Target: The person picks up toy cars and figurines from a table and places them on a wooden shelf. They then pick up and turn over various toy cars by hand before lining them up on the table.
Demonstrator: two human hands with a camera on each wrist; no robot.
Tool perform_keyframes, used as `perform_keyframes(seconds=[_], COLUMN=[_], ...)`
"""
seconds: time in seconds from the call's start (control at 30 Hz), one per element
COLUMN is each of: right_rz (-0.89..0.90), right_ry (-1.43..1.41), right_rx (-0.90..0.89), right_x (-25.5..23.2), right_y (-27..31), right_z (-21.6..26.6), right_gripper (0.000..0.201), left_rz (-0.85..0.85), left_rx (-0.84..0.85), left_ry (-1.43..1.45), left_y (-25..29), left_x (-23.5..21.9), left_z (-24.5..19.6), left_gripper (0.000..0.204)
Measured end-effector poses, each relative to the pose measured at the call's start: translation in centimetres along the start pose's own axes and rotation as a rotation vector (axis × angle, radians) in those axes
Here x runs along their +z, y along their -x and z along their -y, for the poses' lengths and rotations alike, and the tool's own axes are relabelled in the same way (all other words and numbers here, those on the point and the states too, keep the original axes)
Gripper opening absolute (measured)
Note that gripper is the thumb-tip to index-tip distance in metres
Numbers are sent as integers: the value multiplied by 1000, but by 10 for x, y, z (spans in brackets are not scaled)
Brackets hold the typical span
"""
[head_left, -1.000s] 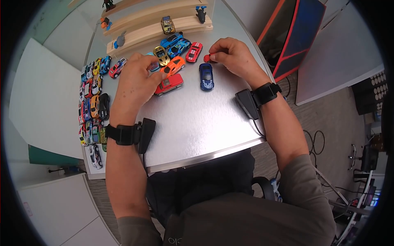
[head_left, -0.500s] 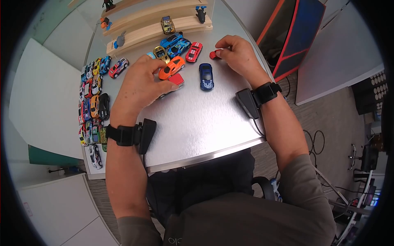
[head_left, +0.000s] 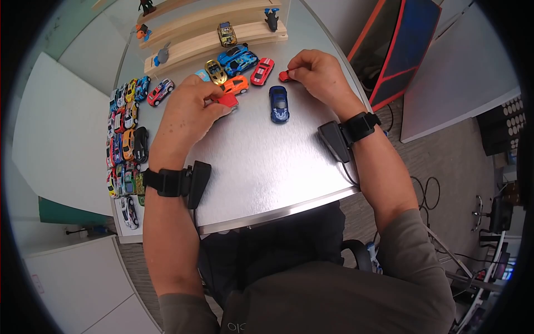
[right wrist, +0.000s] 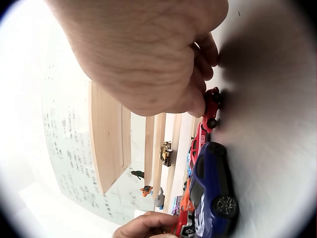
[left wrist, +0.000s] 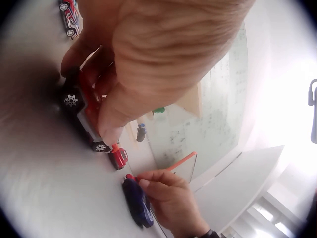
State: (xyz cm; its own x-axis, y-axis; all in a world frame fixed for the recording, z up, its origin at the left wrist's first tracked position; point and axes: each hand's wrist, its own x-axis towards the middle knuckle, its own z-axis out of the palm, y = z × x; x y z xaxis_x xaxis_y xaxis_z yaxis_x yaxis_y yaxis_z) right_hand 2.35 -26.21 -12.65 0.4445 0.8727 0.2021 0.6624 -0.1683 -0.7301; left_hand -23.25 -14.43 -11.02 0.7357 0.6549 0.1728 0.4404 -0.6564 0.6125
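Note:
My left hand (head_left: 186, 111) grips a red toy car (head_left: 227, 100) between thumb and fingers. In the left wrist view this car has a grey lower side and spoked black wheels (left wrist: 72, 100). With thumb and fingertips, my right hand (head_left: 320, 73) pinches a smaller red toy car (right wrist: 212, 106), low over the table. Between the hands, nearer the body, stands a dark blue toy car (head_left: 279, 104). An orange car (head_left: 236, 84) is just beyond the left hand's car and partly covered by it. Beside it are a gold car (head_left: 215, 72) and a red car with white stripes (head_left: 262, 71).
Rows of toy cars (head_left: 129, 112) line the table's left side, with a red-and-blue car (head_left: 161, 92) near them. Blue cars (head_left: 242, 64) sit before a stepped wooden rack (head_left: 189, 48), which bears a yellow-black car (head_left: 227, 34) and small figures. The metal table (head_left: 267, 167) reaches the body.
The left hand brought its red car right, then back left and farther from the body. The gold car has shifted slightly left. The right hand moved its small car right, then partly back.

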Motion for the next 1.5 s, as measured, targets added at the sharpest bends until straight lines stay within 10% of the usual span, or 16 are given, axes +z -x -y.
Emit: perform_keyframes(seconds=[0.97, 1.07, 1.5], right_rz=[193, 301, 333], right_ry=[-194, -183, 172], right_rx=[-17, -265, -216], right_x=[-10, -10, -9], right_y=[9, 13, 21], right_z=[15, 15, 30], right_gripper=[23, 38, 29], left_rz=[-141, -119, -40], left_rx=[97, 84, -2], left_ry=[-98, -88, -125], left_y=[-1, 0, -2], left_x=[4, 2, 1], left_z=[12, 7, -1], left_gripper=[33, 34, 34])
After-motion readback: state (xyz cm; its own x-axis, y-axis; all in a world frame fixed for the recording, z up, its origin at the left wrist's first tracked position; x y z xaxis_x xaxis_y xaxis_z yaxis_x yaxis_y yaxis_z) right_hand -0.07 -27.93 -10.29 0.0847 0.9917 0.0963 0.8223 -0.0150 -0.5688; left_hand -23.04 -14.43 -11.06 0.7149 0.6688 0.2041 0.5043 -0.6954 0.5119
